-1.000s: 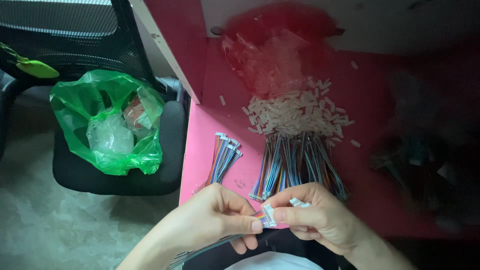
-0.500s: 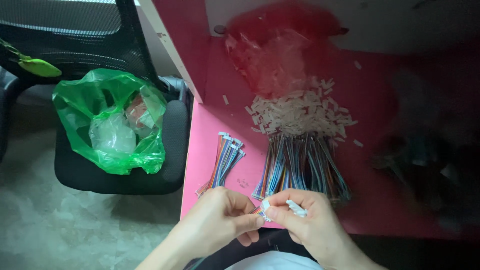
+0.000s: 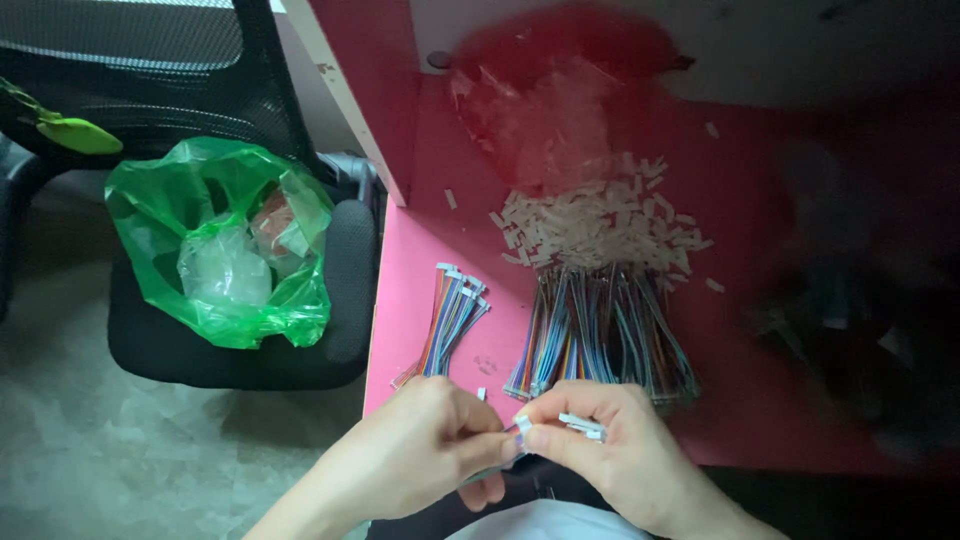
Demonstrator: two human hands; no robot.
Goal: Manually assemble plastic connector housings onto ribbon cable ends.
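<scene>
My left hand (image 3: 420, 450) and my right hand (image 3: 610, 450) meet at the near edge of the pink table (image 3: 420, 260). Between their fingertips they pinch a small white connector (image 3: 522, 424) on a thin wire bundle that runs down under my left hand. My right hand also holds a few spare white connectors (image 3: 582, 425). Just beyond the hands lie a small bunch of multicoloured wires with white plugs (image 3: 448, 325) and a larger bunch of coloured wires (image 3: 600, 335). A heap of loose white connectors (image 3: 600, 225) lies further back.
A clear plastic bag (image 3: 545, 125) sits behind the heap. Left of the table, a black chair (image 3: 340, 300) carries a green plastic bag (image 3: 225, 240) with clear wrapping inside. Dark blurred objects (image 3: 850, 330) fill the right side of the table.
Both hands have stayed together at the table edge, shifting slightly as the fingers work the connector onto the wire end. The view has drifted a little.
</scene>
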